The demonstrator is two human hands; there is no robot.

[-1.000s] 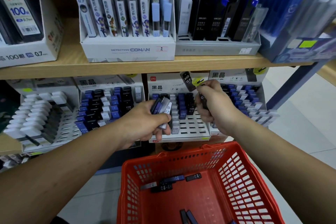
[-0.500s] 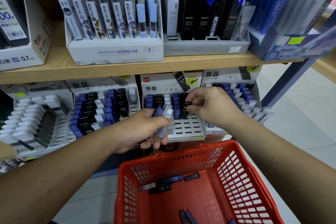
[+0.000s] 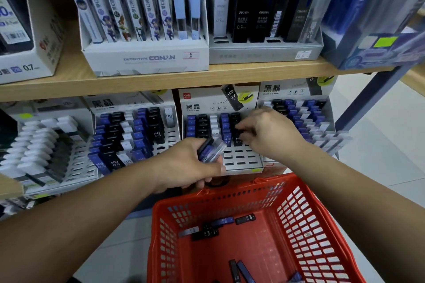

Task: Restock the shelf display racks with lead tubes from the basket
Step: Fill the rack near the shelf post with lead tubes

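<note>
**Two hands at the 0.7 rack, basket below**

On the shelf (image 3: 69, 86), far left, stands a white box (image 3: 43, 37) printed "0.7". Next to it is the Conan box (image 3: 147, 58), which reads "DETECTIVE CONAN" and carries a tag "2"; its packs are marked 0.7. Then comes a grey tray (image 3: 264, 55) of black "deli" packs, also "0.7". A blue box (image 3: 379, 53) sits at the far right, its print too blurred to read.

Under the shelf are four racks. The white-cap rack (image 3: 39, 145) is leftmost. The 0.5 rack (image 3: 133, 135) holds blue, black and white tubes marked "HB 0.5". The 0.7 rack (image 3: 240, 161) has a red deli logo and "HB 0.7" on its header. It is filled at the back, with open slots at the front. The right rack (image 3: 305, 117) holds the same three colours.

The left hand (image 3: 184, 165) reaches in from the lower left, just before the 0.7 rack's near left corner. Its fingers and thumb are clamped round a bundle (image 3: 210, 149) of blue and clear tubes.

The right hand (image 3: 269, 133) comes from the lower right, back upward, over the 0.7 rack. Its fingers are bent down and bunched on a black tube (image 3: 239, 132) in the rack's right column. Blur hides the exact grip.

The red basket (image 3: 299, 213) sits below, between the forearms. It holds loose tubes (image 3: 245, 219), some marked "HB 0.7".
</note>
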